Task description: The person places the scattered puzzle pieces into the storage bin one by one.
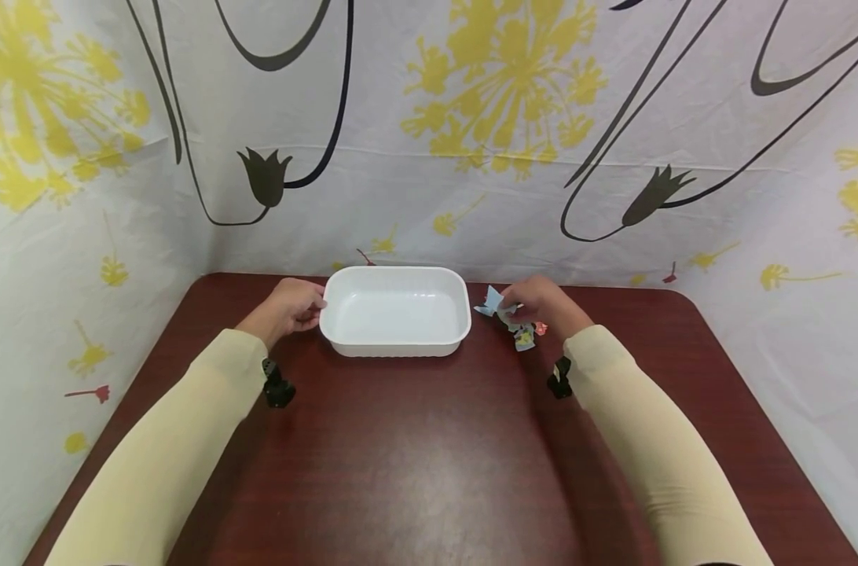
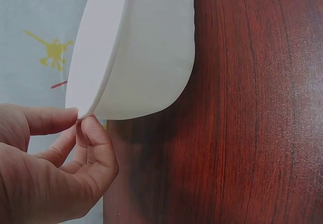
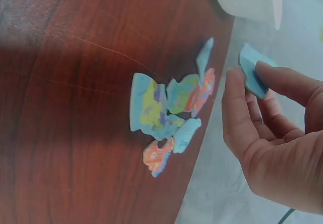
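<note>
A white rectangular dish with a fluted side (image 1: 394, 314) is at the far side of the table. My left hand (image 1: 291, 305) pinches its left rim between thumb and fingers, and the left wrist view shows that grip close up. My right hand (image 1: 540, 303), to the right of the dish, holds a light blue puzzle piece (image 3: 251, 72) between thumb and fingers. Beneath it, several thin, irregular puzzle pieces (image 3: 146, 105) lie in a loose cluster, printed in blue, yellow, green and orange like a map. In the head view, the fingers partly cover this cluster.
The dark red-brown wooden table (image 1: 415, 456) has a glossy wood grain. A white cloth (image 1: 429, 220) with yellow flowers and dark stems hangs close behind the table's far edge and along both sides. Black wrist devices (image 1: 279, 385) are worn at both cuffs.
</note>
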Motion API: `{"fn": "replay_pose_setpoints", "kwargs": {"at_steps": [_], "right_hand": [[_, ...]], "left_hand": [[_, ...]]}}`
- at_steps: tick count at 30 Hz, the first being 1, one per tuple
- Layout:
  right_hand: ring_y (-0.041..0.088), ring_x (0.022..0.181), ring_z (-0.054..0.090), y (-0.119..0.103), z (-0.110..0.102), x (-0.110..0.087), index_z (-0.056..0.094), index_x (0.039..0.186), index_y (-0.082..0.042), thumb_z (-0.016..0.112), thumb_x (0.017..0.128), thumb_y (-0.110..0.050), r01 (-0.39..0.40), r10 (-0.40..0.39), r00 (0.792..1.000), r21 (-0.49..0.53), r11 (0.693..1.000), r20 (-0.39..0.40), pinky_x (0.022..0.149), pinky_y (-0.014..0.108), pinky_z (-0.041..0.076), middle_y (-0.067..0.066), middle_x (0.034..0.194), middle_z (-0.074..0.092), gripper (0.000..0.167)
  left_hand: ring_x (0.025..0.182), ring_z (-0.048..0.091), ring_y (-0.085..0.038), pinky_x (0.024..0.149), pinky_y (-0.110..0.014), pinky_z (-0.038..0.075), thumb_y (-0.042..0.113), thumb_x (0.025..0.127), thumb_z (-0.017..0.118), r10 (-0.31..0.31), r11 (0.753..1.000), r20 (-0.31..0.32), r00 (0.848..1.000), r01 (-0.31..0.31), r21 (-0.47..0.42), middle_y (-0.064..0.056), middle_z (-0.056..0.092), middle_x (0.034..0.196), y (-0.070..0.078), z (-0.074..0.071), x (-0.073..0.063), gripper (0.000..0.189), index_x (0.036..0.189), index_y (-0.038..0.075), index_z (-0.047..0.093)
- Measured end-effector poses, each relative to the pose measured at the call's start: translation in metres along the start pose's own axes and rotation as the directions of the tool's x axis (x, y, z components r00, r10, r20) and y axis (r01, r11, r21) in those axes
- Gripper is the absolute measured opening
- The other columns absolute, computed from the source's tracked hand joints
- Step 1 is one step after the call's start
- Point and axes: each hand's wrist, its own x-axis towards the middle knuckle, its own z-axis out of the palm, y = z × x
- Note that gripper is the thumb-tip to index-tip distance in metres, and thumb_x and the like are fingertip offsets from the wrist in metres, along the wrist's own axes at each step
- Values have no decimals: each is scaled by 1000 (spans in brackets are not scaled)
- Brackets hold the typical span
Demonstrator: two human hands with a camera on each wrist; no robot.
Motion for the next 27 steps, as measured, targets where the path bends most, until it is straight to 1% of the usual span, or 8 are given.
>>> {"fn": "replay_pose_setpoints", "kwargs": {"at_steps": [3,7,10,13,18,23,25,27], "right_hand": [[22,84,60,-2,-3,1,57,118,7,61,88,3,18,-18,1000,39,999,13,90,40,53,9,103,55,30],[22,83,62,-5,-8,1,56,110,8,57,89,6,37,-45,997,107,994,67,85,38,55,8,94,56,21],[23,87,65,-8,-12,0,54,116,8,55,89,7,34,-44,996,133,991,73,93,43,52,8,95,58,27],[25,93,67,-10,-14,-1,53,125,6,56,88,6,27,-32,999,131,991,35,102,50,44,8,97,60,38],[22,89,68,-15,-15,1,48,133,7,56,89,4,38,-44,998,113,993,45,105,51,41,5,93,63,45],[19,81,65,-21,-14,2,53,118,1,61,90,3,30,-36,999,137,990,39,102,49,45,6,91,62,30],[19,78,64,-23,-14,2,55,111,-1,62,90,2,35,-39,999,140,989,29,96,46,50,5,88,61,23],[19,77,64,-25,-13,2,56,110,-2,63,90,3,44,-49,998,148,988,30,87,41,55,4,84,62,22]], "left_hand": [[78,55,-16,69,-24,52,8,98,52,1,1000,4,1000,-1,0,-9,53,107,-1,0,0,40,138,10,52],[78,55,-16,69,-24,52,7,98,52,-2,1000,3,1000,2,-3,-9,53,106,-1,-1,0,40,138,9,52],[77,54,-16,68,-24,52,7,97,52,-4,1000,-4,1000,4,-7,-9,53,106,-1,0,0,39,137,10,53],[77,55,-16,67,-24,52,7,97,52,-2,1000,-12,1000,2,-10,-9,54,105,0,1,0,39,135,9,54],[77,54,-16,67,-23,52,7,98,52,7,1000,4,1000,-7,-5,-9,53,105,0,0,-1,39,137,9,53],[76,54,-15,68,-24,52,7,97,53,5,1000,4,1000,-5,-6,-9,53,104,0,-1,-1,39,136,9,53],[76,54,-15,69,-24,52,7,97,53,3,1000,2,1000,-3,-6,-9,53,104,0,-1,-2,39,136,9,54],[75,54,-15,69,-24,52,7,97,53,4,1000,1,1000,-4,-7,-10,54,103,0,-1,-2,38,135,8,54]]}}
